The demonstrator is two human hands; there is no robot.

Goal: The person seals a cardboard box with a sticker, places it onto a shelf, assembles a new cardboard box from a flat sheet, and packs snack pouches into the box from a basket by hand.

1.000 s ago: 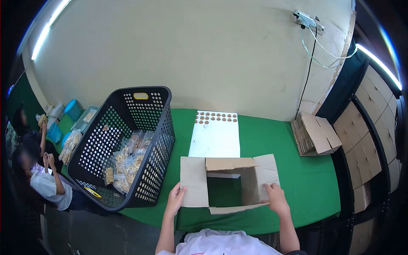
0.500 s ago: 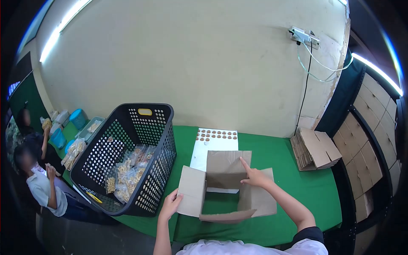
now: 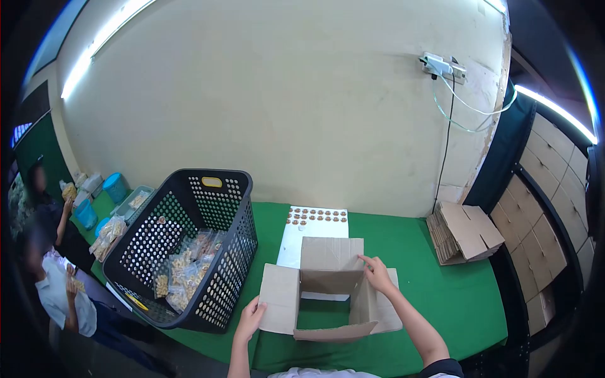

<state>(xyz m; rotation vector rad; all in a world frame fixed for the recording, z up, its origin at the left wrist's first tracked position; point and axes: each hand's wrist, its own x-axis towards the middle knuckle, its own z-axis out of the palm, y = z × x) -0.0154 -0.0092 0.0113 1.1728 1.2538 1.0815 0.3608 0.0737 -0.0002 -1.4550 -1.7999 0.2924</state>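
An open cardboard box (image 3: 279, 298) stands on the green-covered table, its flaps spread outward and green cloth showing through its middle. My left hand (image 3: 251, 316) pinches the outer edge of the left flap. My right hand (image 3: 377, 274) is at the box's far right corner, with its index finger stretched out to touch the raised far flap (image 3: 332, 253). Behind the box lies a white sheet (image 3: 298, 244) with rows of small round brown stickers.
A large black basket (image 3: 242, 233) with bagged snacks stands at the left. Flattened cartons (image 3: 467, 230) are stacked at the right, near shelves of boxes (image 3: 531, 208). Two people stand at the far left beside blue containers (image 3: 115, 188) and bags (image 3: 108, 238).
My right hand has left the right flap and reached the far flap, which has swung up and outward. My left hand stays on the left flap. The view has tilted upward.
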